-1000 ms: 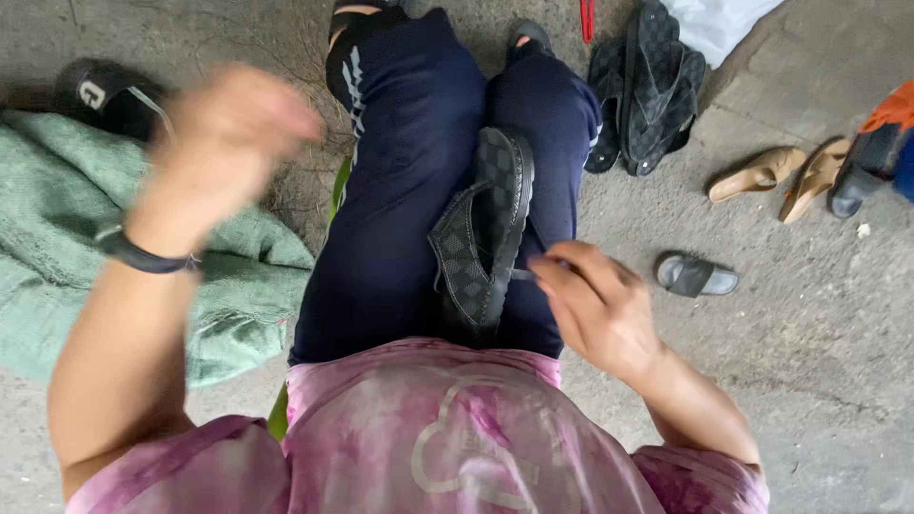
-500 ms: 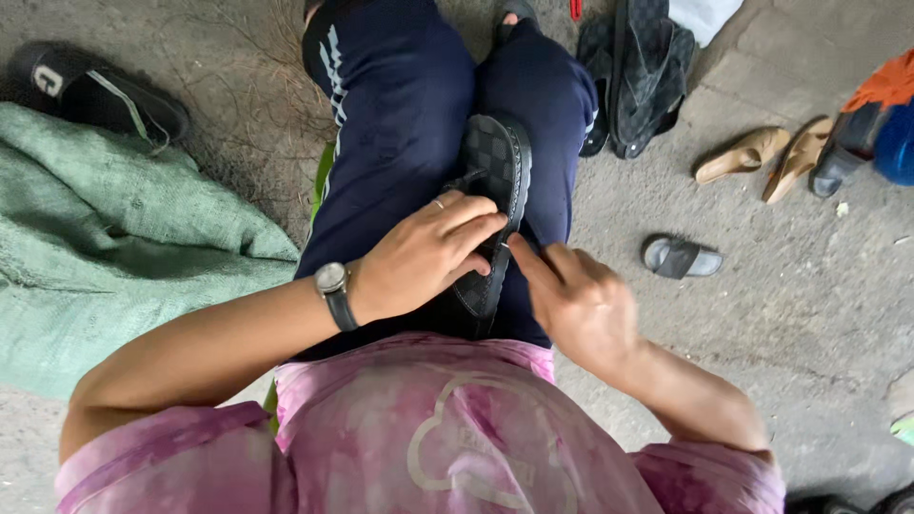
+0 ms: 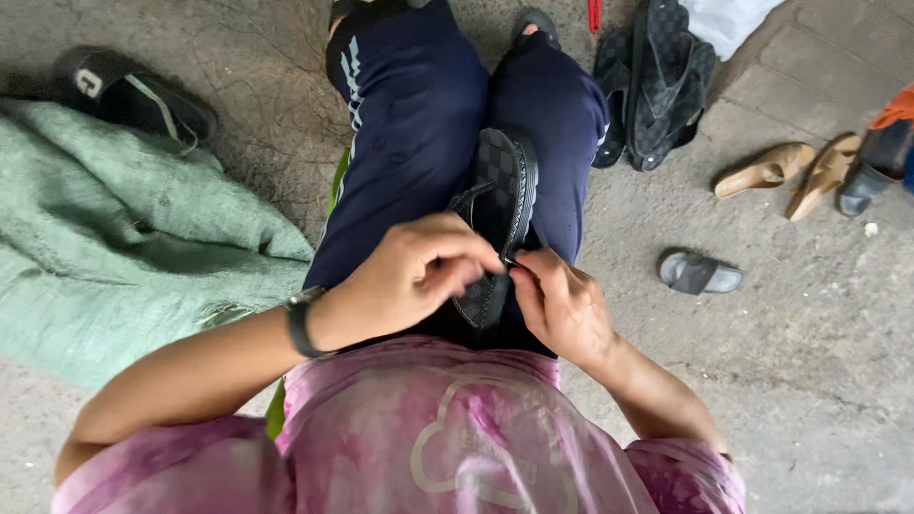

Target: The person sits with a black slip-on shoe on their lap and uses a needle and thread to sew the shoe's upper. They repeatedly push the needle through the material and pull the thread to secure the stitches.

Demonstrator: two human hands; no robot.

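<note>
A black flip-flop sandal (image 3: pixel 505 190) with a checkered footbed lies along my lap, between my dark blue trouser legs. My left hand (image 3: pixel 414 271), with a dark watch on its wrist, grips the sandal's near end and strap. My right hand (image 3: pixel 562 305) pinches the sandal's edge right beside the left fingers. Whether it holds a small tool there I cannot tell, as the fingers hide it.
A green cloth (image 3: pixel 114 247) lies on the concrete floor to my left, with a black slide sandal (image 3: pixel 133 95) beyond it. Black sandals (image 3: pixel 657 81) are piled ahead on the right. Tan shoes (image 3: pixel 800 171) and a grey sandal (image 3: pixel 700 274) lie further right.
My left hand came down from the raised position onto the sandal and now grips its near end. My right hand moved in to meet it at the sandal's edge.
</note>
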